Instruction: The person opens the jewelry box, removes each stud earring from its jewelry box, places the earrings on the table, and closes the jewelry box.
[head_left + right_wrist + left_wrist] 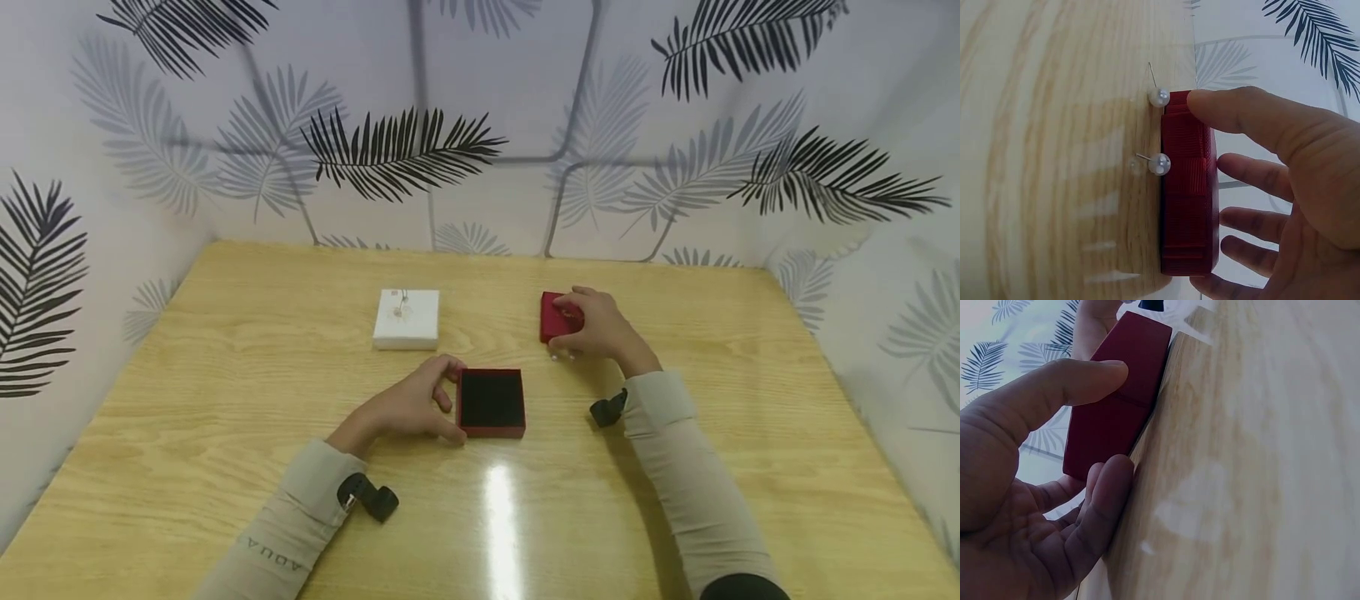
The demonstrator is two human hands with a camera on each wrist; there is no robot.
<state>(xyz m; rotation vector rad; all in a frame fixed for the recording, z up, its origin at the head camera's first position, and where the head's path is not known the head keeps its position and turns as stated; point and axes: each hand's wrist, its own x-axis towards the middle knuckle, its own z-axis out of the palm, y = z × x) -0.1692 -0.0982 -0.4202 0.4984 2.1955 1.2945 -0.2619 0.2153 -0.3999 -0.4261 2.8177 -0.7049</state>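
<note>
My left hand (412, 406) grips the left side of a small red jewelry box base (491, 432) with a black padded insert, thumb at the near corner and fingers at the far one. In the left wrist view the thumb presses on the box's dark red wall (1107, 434). Farther back on the right, my right hand (600, 327) holds a red box lid (551, 318) with a ribbon bow (1185, 175) between thumb and fingers. Two pearl stud earrings, one pearl (1159, 164) and another pearl (1159, 97), lie on the table beside the lid.
A white square box (408, 329) with a thin necklace-like piece (402, 307) on top stands at the back, left of centre. The wooden table (225, 400) meets leaf-patterned walls (487, 208) at its back and sides.
</note>
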